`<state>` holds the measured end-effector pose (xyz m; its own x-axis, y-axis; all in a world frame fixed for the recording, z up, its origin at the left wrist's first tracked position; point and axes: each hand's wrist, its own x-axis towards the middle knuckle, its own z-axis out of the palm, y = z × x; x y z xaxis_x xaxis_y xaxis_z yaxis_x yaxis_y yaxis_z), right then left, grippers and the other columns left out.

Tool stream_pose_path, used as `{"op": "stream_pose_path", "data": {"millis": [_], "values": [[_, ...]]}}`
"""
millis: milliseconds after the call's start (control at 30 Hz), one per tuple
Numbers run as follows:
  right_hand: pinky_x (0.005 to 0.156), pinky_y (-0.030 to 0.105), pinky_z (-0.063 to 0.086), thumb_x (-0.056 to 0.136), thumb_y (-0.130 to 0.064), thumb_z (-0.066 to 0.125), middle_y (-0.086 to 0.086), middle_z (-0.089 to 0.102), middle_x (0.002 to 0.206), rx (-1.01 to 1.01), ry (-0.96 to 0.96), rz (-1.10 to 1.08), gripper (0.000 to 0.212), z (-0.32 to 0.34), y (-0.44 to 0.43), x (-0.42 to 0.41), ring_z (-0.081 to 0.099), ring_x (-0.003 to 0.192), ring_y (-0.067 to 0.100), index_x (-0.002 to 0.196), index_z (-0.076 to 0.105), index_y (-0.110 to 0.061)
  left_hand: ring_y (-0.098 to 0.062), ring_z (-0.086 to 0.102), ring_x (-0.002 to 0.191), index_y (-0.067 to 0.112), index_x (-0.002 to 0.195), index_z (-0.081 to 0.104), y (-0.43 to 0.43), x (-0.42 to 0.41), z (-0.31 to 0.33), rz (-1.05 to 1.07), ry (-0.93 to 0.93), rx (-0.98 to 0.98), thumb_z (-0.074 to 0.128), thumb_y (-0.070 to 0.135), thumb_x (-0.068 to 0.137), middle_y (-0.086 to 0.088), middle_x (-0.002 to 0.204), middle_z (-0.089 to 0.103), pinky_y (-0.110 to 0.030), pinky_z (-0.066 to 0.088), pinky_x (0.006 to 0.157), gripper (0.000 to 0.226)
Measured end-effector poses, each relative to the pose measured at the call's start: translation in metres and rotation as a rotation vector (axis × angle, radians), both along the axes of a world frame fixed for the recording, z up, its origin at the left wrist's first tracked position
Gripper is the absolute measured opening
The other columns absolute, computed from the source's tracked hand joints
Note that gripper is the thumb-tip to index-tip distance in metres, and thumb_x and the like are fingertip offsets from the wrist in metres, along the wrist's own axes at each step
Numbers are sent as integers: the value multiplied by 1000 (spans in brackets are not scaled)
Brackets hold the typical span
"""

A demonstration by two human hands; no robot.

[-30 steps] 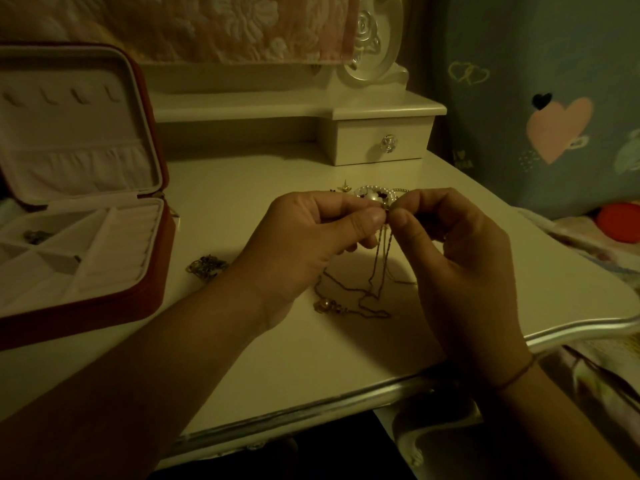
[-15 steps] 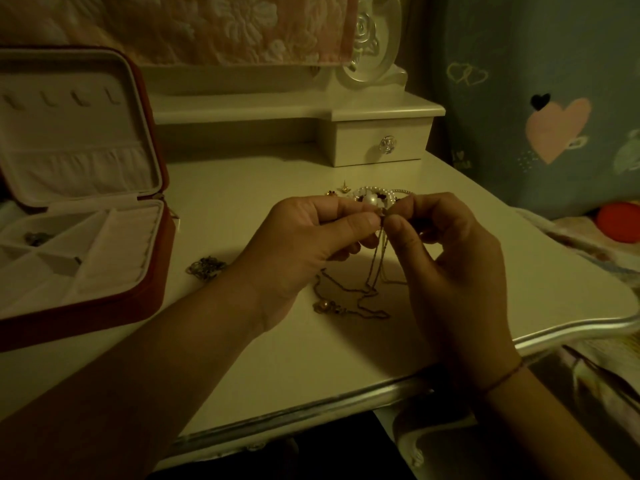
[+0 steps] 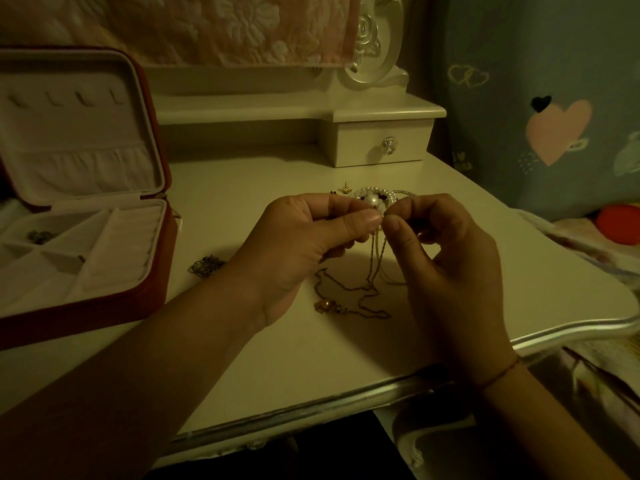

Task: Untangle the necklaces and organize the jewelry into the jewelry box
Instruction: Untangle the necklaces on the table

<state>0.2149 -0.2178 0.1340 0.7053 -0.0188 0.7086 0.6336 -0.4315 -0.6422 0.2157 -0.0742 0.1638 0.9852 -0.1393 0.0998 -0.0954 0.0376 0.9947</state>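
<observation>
My left hand (image 3: 304,244) and my right hand (image 3: 446,258) meet fingertip to fingertip above the table, both pinching a thin tangled chain necklace (image 3: 353,292). Its strands hang down from my fingers and loop on the tabletop, ending in a small gold pendant (image 3: 323,305). Just behind my fingers lies a pile of pearl jewelry (image 3: 372,199) with a gold stud earring (image 3: 345,188). The red jewelry box (image 3: 104,289) stands open at the left, with a small dark piece (image 3: 40,235) in one compartment. Another dark jewelry piece (image 3: 206,265) lies on the table beside the box.
The cream dressing table has a silver front edge (image 3: 346,396). A small drawer unit (image 3: 381,140) with a glass knob stands at the back. A floral cloth (image 3: 207,26) hangs behind. A heart-patterned fabric (image 3: 554,126) and a red object (image 3: 620,225) lie to the right.
Both hands stay pinched on the chain. The fingertips have shifted slightly, working at the knot, and the loops on the table have moved a little.
</observation>
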Motion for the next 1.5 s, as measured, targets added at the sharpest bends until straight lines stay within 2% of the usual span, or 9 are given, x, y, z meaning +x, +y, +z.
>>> {"op": "stream_pose_path", "data": {"millis": [233,467,600,733,867,1067,1267,1400,1500], "values": [[68,11,44,84,-36,54,-8,64,84,61,108,99,7,-1,-1,3,59,77,5,85,57,-29,-4,54,64,14,82,68,-1,1,-1,-60,63,-57,60,13,84,5,65,60,-21,43,67,7],[66,18,44,85,-23,55,-9,61,76,160,189,242,5,1,-1,4,56,70,5,82,60,-23,-6,51,65,11,84,65,-1,1,-2,-70,78,-62,57,12,88,5,65,56,-23,42,67,9],[63,13,42,90,-10,57,-12,59,67,292,283,375,11,3,-5,6,53,65,1,80,60,-15,-7,49,65,7,78,60,1,3,-2,-64,67,-89,55,13,89,3,65,55,-23,41,65,14],[63,11,42,89,-8,52,-12,59,66,332,325,462,13,4,-6,4,53,64,-1,80,60,-10,-7,55,80,16,85,64,1,4,-2,-45,4,-14,65,23,81,3,81,63,-24,41,75,7],[65,9,43,87,-8,51,-13,65,68,382,331,523,11,7,-5,1,59,66,-3,82,61,-8,-11,61,96,14,101,69,2,3,-4,-71,-32,117,60,28,87,-4,98,70,-26,41,85,22],[63,9,43,85,-9,51,-12,64,64,408,322,509,10,9,-6,-2,58,62,-3,81,60,-6,-10,61,87,9,99,70,2,2,-3,-98,-56,104,61,32,78,-4,90,69,-28,42,86,33],[64,10,44,86,-5,54,-13,66,68,390,310,455,9,7,-5,-2,59,65,-4,84,62,-9,-4,61,82,15,92,70,3,2,-4,-98,-78,95,59,17,88,4,83,69,-18,44,78,12],[73,18,50,83,-14,66,-3,68,81,365,239,294,6,4,-6,-3,65,78,9,87,63,-15,-2,62,80,14,91,69,0,2,-4,-75,-103,88,57,13,90,2,83,70,-13,47,76,13],[70,16,49,84,-10,66,-3,67,81,295,156,160,8,3,-5,-8,64,74,5,87,64,-17,2,63,76,13,90,69,-1,2,-4,-38,-138,84,58,11,89,4,81,69,-10,47,74,11]]}}
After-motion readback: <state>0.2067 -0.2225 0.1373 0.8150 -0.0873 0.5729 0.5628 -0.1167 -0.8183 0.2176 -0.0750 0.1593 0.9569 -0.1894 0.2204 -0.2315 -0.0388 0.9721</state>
